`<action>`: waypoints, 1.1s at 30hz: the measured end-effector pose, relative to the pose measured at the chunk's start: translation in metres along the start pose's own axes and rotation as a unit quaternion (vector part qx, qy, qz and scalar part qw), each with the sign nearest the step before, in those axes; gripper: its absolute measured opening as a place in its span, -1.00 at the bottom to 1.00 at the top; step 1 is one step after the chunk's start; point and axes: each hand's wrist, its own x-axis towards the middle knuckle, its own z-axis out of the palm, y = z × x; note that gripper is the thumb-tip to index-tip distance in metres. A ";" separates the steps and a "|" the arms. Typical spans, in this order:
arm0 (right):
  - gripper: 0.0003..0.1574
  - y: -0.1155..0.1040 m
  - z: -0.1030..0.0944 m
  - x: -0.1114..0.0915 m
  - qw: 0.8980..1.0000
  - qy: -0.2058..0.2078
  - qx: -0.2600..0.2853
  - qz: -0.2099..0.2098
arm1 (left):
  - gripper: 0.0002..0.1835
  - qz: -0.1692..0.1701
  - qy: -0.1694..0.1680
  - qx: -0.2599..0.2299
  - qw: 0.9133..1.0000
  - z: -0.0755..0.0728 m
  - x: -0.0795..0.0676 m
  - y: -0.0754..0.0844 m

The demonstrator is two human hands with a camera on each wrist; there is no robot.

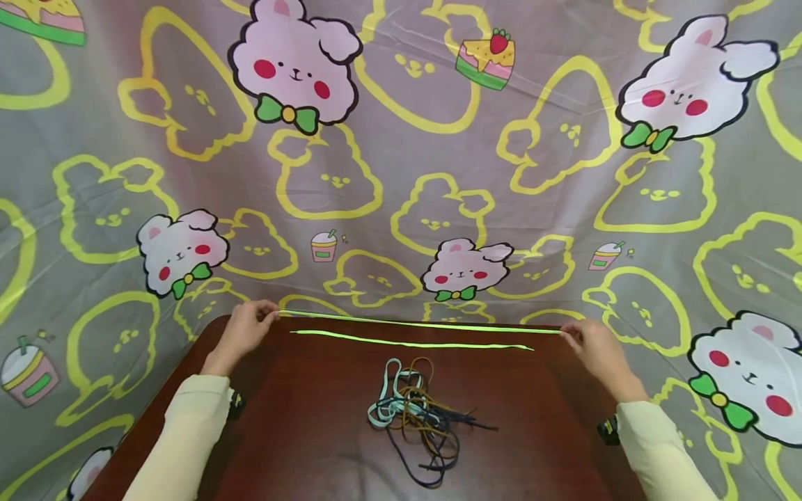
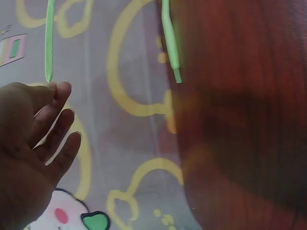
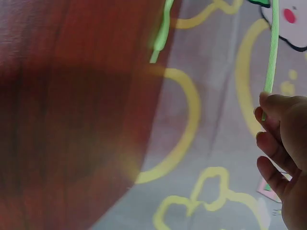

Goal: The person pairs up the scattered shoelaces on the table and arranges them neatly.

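Note:
A bright green shoelace (image 1: 420,324) is stretched nearly straight between both hands, at the far edge of the table. My left hand (image 1: 249,325) pinches one end between thumb and forefinger; in the left wrist view the other fingers of that hand (image 2: 41,129) are spread apart. At the opposite end my right hand (image 1: 595,351) pinches the lace, and a short tip pokes out below the thumb in the right wrist view (image 3: 264,116). A second green shoelace (image 1: 407,344) lies lengthwise on the table just nearer than the held one, slightly wavy.
On the dark red-brown wooden table (image 1: 301,431), a tangled pile holds a pale blue shoelace (image 1: 374,415) with brown laces (image 1: 428,362) and dark navy laces (image 1: 401,459). A grey cloth (image 1: 388,153) with cartoon prints hangs behind and beside the table.

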 end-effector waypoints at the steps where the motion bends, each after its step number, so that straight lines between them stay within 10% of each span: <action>1: -0.95 0.001 0.004 0.000 1.000 -0.011 0.000 0.006 | -0.93 -0.004 -0.005 0.003 1.000 0.003 0.000 -0.003; 13: -0.93 0.012 0.056 -0.007 0.982 -0.182 -0.023 0.046 | -0.92 -0.078 -0.053 0.043 0.995 0.047 -0.015 -0.034; 33: -0.92 0.017 0.085 0.004 0.961 -0.244 0.032 0.129 | -0.88 -0.190 -0.054 0.081 0.977 0.076 -0.014 -0.045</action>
